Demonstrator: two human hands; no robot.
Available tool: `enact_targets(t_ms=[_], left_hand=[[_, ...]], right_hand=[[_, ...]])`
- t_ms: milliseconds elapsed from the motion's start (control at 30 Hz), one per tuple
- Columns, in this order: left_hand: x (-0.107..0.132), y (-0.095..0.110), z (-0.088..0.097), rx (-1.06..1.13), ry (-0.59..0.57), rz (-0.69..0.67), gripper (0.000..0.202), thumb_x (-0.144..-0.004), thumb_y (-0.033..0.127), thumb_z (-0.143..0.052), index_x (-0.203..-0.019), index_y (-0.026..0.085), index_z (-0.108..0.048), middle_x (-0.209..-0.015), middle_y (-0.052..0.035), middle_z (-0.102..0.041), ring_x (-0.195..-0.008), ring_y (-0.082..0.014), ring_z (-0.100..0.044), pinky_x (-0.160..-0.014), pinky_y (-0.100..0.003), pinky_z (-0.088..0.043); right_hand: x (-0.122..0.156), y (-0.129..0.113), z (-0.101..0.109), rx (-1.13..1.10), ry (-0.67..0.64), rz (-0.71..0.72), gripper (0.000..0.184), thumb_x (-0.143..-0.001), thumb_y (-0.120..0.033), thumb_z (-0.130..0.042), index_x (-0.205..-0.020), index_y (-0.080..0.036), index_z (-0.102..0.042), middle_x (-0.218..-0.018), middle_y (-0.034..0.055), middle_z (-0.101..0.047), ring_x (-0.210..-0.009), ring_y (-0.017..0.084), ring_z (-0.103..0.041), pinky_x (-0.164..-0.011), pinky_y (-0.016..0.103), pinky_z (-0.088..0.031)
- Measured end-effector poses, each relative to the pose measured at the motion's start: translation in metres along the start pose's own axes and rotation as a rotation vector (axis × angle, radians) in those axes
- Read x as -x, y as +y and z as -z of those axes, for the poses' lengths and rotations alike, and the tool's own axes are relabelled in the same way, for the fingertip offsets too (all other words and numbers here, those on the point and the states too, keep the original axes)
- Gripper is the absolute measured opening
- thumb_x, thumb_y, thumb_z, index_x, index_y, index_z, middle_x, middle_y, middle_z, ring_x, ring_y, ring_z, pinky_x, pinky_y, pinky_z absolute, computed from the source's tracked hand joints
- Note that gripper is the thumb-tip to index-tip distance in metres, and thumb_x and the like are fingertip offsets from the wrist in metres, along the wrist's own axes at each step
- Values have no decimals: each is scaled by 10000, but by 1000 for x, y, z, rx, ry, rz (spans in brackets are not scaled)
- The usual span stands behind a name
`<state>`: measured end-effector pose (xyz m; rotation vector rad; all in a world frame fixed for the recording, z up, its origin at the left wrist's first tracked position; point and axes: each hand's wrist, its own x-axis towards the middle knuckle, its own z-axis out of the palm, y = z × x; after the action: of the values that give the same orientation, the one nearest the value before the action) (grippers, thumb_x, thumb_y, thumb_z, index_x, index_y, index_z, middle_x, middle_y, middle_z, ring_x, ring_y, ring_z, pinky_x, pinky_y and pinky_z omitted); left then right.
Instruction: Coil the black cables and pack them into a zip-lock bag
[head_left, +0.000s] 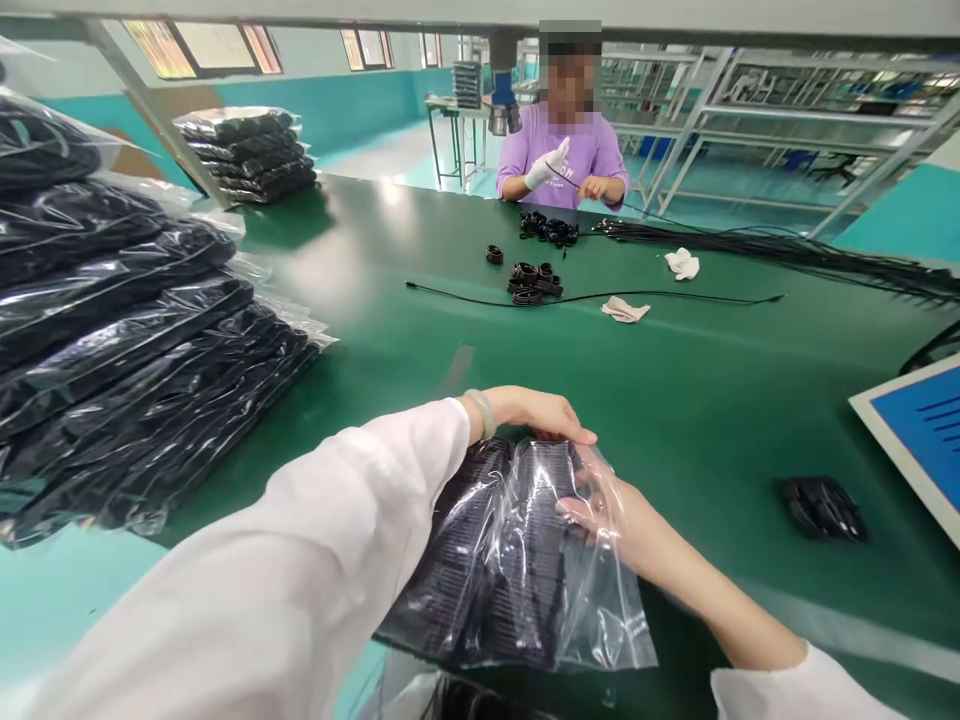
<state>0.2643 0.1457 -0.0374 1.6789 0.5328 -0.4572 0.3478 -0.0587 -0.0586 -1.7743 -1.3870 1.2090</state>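
Head view: left hand (551,415), white sleeve, bracelet (481,413) at the wrist; fingers bent over the bag's far edge, fingertips close to the right hand. Firmness of hold: cannot tell.

Right hand (611,510): half-curled, thumb parted from the fingers, at the bag's upper right side; clear film around the fingers. Whether they pinch the film, or lie inside it: cannot tell.

Bag (611,625): one, clear, directly below both hands, at the table's near edge; ribbed black contents in two columns, slack film to the right.

Step, as judged: handling the bag's far end, perhaps settling the contents or the film. Next move seems to call for both hands controlling the slack film while the columns stay aligned.

Surface: green table (720,400). Left of the left hand, a tall stack (127,330) of filled bags; farther off, a lower stack (251,160). Beyond the hands: coils (534,284), a long cable (457,296), two crumpled white cloths (682,264), a cable bundle (750,242). Right of the right hand: a black coil (822,508), then a blue panel (922,410).

Room: across the table from the hands, a co-worker (559,180) in purple, one hand gloved, with a thin cable; behind, metal racks (709,110). Windows (221,50) far left, above a teal wall band.
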Motion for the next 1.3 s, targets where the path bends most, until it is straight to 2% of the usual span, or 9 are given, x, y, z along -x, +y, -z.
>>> enact_targets(t_ms=[200,333,467,667,800,967,1067,1167,1300], left_hand=[[-23,-14,-2,171,63,-82,138,-698,148,-777,-821,130,-719,-661,0,-705,-572,-113,-633,-624,-259,-527],[-32,-6,-5,207,139,-170,214,-715,98,-771,-881,135,-642,-610,32,-670,-522,-88,-610,-555,-210,-476],[-39,6,-10,190,136,-203,255,-721,73,-771,-879,144,-585,-575,46,-647,-498,-89,-593,-523,-201,-447],[-13,2,5,121,81,-119,162,-768,229,-770,-822,128,-655,-610,22,-646,-547,-100,-587,-582,-244,-479],[10,-8,19,15,35,28,313,-752,415,-779,-676,134,-666,-597,9,-624,-586,-117,-565,-626,-279,-480],[10,-8,14,72,86,-25,201,-783,333,-734,-751,136,-706,-635,14,-628,-576,-97,-509,-624,-268,-446],[11,-2,12,61,83,-53,220,-846,346,-662,-818,136,-718,-739,-14,-680,-648,-111,-560,-692,-279,-478],[21,0,18,-18,101,9,282,-853,403,-648,-819,131,-720,-797,-50,-707,-725,-149,-610,-748,-321,-506],[39,3,25,-85,79,65,349,-820,470,-689,-785,124,-721,-732,-47,-690,-702,-164,-619,-738,-327,-520]], right_hand=[[-5,-9,10,49,-56,51,788,-892,-541,-628,-1544,-225,-316,-1136,104,-666,-734,218,-697,-774,411,-566],[-5,-15,12,-37,-111,11,840,-880,-494,-656,-1562,-192,-270,-1167,120,-672,-755,229,-725,-790,412,-570],[-5,-18,16,-60,-143,-32,878,-871,-506,-649,-1576,-176,-242,-1243,155,-654,-738,230,-730,-758,412,-581],[-13,-19,13,-15,36,-22,641,-942,-501,-505,-1484,-168,-426,-945,55,-719,-602,202,-709,-689,370,-576],[-20,-26,4,-20,149,-58,606,-952,-521,-456,-1436,-158,-480,-917,67,-719,-552,190,-690,-635,345,-574],[-27,-35,0,-47,160,-125,584,-938,-576,-482,-1358,-174,-539,-765,36,-701,-492,185,-659,-575,319,-555],[-30,-33,-1,-110,156,-127,603,-916,-599,-518,-1343,-173,-521,-707,13,-688,-488,190,-658,-546,304,-540],[-35,-26,-2,-197,75,-160,670,-898,-627,-518,-1350,-134,-487,-622,-6,-664,-433,195,-626,-467,290,-502],[-43,-21,-4,-220,44,-193,615,-899,-658,-506,-1244,-150,-541,-466,-47,-573,-362,187,-565,-391,261,-437]])
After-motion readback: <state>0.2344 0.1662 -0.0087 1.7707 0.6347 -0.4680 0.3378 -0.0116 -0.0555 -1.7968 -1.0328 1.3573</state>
